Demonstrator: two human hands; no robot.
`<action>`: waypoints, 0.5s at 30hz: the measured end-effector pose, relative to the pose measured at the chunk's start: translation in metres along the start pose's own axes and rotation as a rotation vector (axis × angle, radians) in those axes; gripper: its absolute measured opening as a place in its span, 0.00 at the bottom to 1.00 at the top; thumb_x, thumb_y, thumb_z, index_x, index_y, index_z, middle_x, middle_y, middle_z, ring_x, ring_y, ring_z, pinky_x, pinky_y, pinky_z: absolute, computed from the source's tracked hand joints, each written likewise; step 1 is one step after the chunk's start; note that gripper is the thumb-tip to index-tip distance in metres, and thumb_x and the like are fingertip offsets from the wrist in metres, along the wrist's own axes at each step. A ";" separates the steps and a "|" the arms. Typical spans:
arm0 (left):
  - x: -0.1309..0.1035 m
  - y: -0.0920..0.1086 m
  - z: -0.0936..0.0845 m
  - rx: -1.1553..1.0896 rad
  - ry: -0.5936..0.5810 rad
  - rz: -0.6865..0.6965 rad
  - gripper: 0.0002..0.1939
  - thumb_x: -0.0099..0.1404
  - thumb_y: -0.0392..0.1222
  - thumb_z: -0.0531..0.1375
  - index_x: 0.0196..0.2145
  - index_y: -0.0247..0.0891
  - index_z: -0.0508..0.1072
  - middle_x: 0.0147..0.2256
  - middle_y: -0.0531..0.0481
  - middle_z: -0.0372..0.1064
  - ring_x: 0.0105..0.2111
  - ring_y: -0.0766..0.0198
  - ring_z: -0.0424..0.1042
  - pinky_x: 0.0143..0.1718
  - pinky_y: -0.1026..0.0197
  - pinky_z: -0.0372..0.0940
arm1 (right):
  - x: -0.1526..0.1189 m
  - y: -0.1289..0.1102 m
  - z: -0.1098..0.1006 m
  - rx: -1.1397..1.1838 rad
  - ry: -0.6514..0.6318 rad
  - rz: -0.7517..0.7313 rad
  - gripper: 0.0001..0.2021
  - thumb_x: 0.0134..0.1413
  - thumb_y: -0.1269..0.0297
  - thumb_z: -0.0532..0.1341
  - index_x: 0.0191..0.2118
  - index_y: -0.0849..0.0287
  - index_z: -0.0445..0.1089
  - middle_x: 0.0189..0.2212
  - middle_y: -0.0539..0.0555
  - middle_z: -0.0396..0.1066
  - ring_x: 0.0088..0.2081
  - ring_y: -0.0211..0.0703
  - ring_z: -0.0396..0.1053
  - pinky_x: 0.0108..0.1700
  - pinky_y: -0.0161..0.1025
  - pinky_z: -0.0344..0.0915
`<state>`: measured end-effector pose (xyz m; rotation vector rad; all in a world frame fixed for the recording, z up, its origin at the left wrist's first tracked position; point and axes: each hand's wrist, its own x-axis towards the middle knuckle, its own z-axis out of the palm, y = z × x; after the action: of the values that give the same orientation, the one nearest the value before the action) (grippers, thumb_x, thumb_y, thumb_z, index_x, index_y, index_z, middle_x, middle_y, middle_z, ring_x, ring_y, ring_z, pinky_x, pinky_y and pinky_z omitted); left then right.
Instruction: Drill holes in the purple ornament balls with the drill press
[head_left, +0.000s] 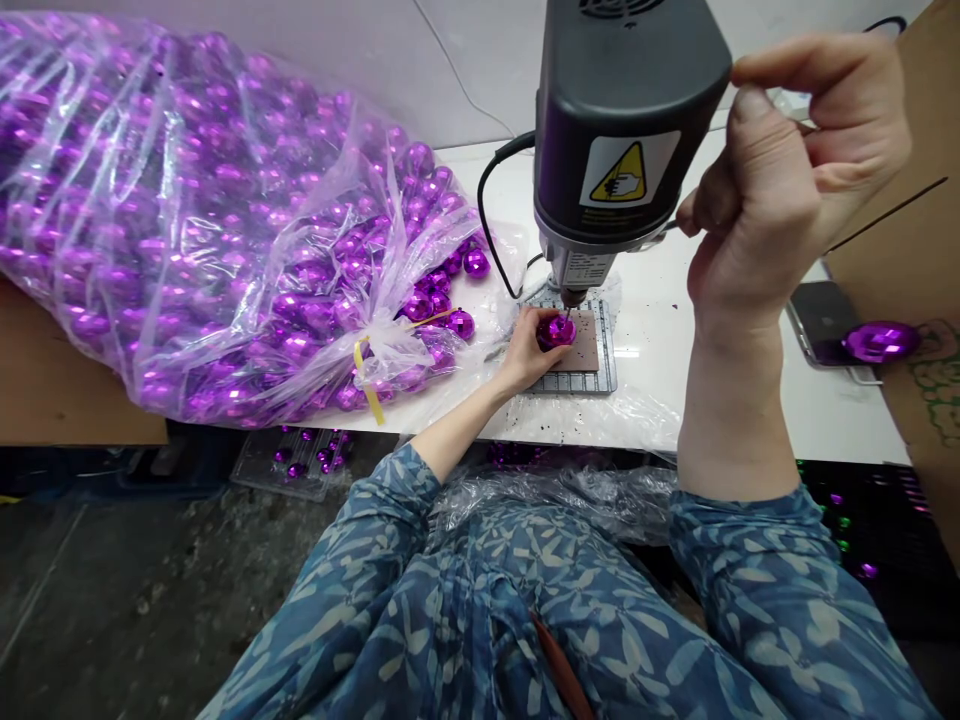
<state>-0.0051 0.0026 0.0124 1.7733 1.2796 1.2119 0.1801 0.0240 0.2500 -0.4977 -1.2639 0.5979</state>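
Observation:
My left hand (527, 350) grips a shiny purple faceted ball (556, 331) between thumb and fingers. It keeps the ball on a brown board (587, 352) lying on the slotted metal base (606, 370) of a bench drill press (611, 120). The drill bit (568, 312) comes down onto the top of the ball; whether it has entered cannot be made out. Beside the motor housing, my right hand (787, 165) is raised and closed around the press's feed lever, which the fingers mostly hide.
A large clear bag (225, 230) full of purple balls covers the left side, with loose balls (475, 263) beside it. At right lie a phone (821, 322) and a purple ball (880, 342) by cardboard (911, 230). A black cable (484, 215) loops near the drill.

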 end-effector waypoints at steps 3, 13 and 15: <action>-0.002 -0.008 0.013 -0.081 0.013 -0.055 0.32 0.66 0.39 0.80 0.63 0.43 0.74 0.59 0.41 0.79 0.59 0.48 0.82 0.65 0.37 0.80 | 0.000 0.000 0.001 0.004 0.007 -0.012 0.03 0.67 0.68 0.71 0.39 0.54 0.80 0.38 0.37 0.80 0.19 0.18 0.62 0.19 0.25 0.56; -0.001 -0.016 0.016 -0.063 -0.006 0.008 0.35 0.66 0.47 0.83 0.65 0.45 0.77 0.61 0.39 0.80 0.64 0.44 0.80 0.69 0.35 0.76 | -0.001 0.005 -0.005 -0.063 -0.015 -0.044 0.02 0.70 0.63 0.70 0.42 0.53 0.81 0.40 0.38 0.79 0.22 0.18 0.63 0.22 0.23 0.60; -0.004 -0.015 0.017 -0.063 0.008 0.004 0.36 0.66 0.46 0.83 0.66 0.46 0.76 0.62 0.39 0.80 0.65 0.43 0.79 0.70 0.34 0.76 | -0.001 0.007 -0.008 -0.091 -0.020 -0.046 0.05 0.70 0.58 0.71 0.44 0.52 0.80 0.41 0.38 0.78 0.22 0.17 0.63 0.23 0.22 0.61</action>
<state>0.0050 0.0046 -0.0087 1.7277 1.2297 1.2494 0.1861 0.0285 0.2424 -0.5384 -1.3224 0.5095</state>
